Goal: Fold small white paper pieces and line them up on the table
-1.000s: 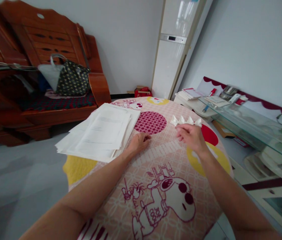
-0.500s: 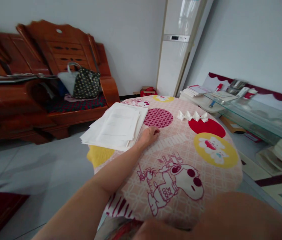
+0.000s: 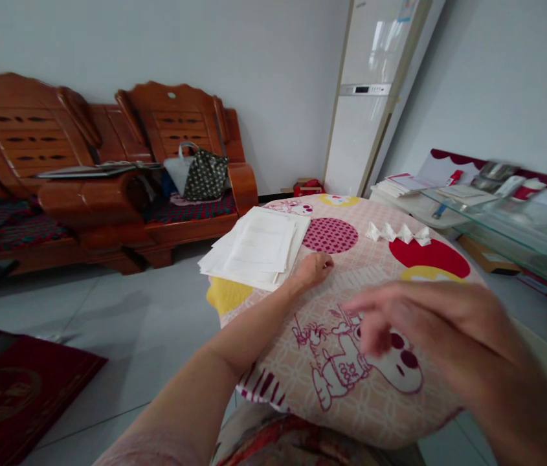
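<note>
My left hand (image 3: 314, 270) rests on the patterned tablecloth (image 3: 355, 285) just right of a stack of white paper sheets (image 3: 262, 243). Its fingers are curled in, and nothing shows between them. Above the near right part of the cloth, over a printed cartoon dog, my right hand (image 3: 441, 323) is raised and somewhat blurred. The index finger points left and the other fingers bend below it; I see nothing held. Farther back, several small white folded paper pieces (image 3: 398, 233) stand in a row, partly on a red circle of the cloth.
A glass-topped cabinet (image 3: 501, 213) with papers and metal containers stands to the right. Behind the table are a wooden sofa (image 3: 176, 123) holding a bag (image 3: 205, 175) and a tall white air conditioner (image 3: 358, 129). A dark red flat item (image 3: 25, 388) lies at the lower left.
My right hand has risen from the bottom edge to above the cloth. My left hand keeps its place beside the papers. The view has shifted, so the scene sits farther right.
</note>
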The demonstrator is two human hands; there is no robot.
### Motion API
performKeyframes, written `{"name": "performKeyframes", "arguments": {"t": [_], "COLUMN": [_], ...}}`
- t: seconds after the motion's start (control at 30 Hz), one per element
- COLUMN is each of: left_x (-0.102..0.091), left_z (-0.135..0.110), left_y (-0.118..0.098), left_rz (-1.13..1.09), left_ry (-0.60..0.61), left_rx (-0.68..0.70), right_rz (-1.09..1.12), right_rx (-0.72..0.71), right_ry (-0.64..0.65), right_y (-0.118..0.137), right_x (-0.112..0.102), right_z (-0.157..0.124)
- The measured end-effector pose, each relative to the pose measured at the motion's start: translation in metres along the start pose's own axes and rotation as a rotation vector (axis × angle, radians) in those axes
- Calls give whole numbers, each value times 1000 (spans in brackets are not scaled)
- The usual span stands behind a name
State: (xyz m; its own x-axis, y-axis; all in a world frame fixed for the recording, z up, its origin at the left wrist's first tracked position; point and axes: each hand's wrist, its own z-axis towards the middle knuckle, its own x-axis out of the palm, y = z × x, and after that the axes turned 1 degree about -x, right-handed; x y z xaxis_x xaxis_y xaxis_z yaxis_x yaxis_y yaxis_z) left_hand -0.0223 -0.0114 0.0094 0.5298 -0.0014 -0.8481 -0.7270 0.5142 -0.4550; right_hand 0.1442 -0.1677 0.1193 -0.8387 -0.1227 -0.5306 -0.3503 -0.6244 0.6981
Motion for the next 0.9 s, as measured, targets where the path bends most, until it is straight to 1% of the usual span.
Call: {"name": "performKeyframes", "arguments": {"t": [0.07,0.1,0.13,0.2,0.23,0.27,0.33,0.4,0.43,0.5,0.67,0.8,0.9], "left_x": [-16,-25,-35,-53,-62,-68,-77,-78,-76,-72,-67,-68,-67], "left_z": [-7,-11,-15,-25,-31,-37,-50,-60,-63,-67,-67,-67,-67], "left_y": [5,11,19,40,51,62,82,96,101,107,112,113,113], "left_rz": [-12,-27,-45,-88,-110,-127,-138,-150,-158,-182,-228,-239,-246], "left_ry": [-39,-62,-117,-229,-248,-250,-196,-88,-50,-20,-55,-48,-55], "left_rx": [10,-3,-38,-132,-169,-199,-202,-160,-163,-139,-181,-150,-137], "right_rz": [-160,-263,-380,-490,-538,-596,-694,-741,-750,-751,-745,-735,-728], "right_rx": [65,94,107,106,91,80,63,50,46,36,10,4,34], "right_ry": [-108,-148,-172,-108,-73,-48,-17,7,10,5,-30,-47,-52], "right_y": [-35,-59,-86,-139,-161,-179,-201,-207,-206,-204,-207,-213,-211], "right_x": [-5,-4,-1,10,17,24,34,40,40,40,39,40,39], "right_z": [6,9,10,7,3,-2,-11,-17,-18,-18,-16,-16,-15]}}
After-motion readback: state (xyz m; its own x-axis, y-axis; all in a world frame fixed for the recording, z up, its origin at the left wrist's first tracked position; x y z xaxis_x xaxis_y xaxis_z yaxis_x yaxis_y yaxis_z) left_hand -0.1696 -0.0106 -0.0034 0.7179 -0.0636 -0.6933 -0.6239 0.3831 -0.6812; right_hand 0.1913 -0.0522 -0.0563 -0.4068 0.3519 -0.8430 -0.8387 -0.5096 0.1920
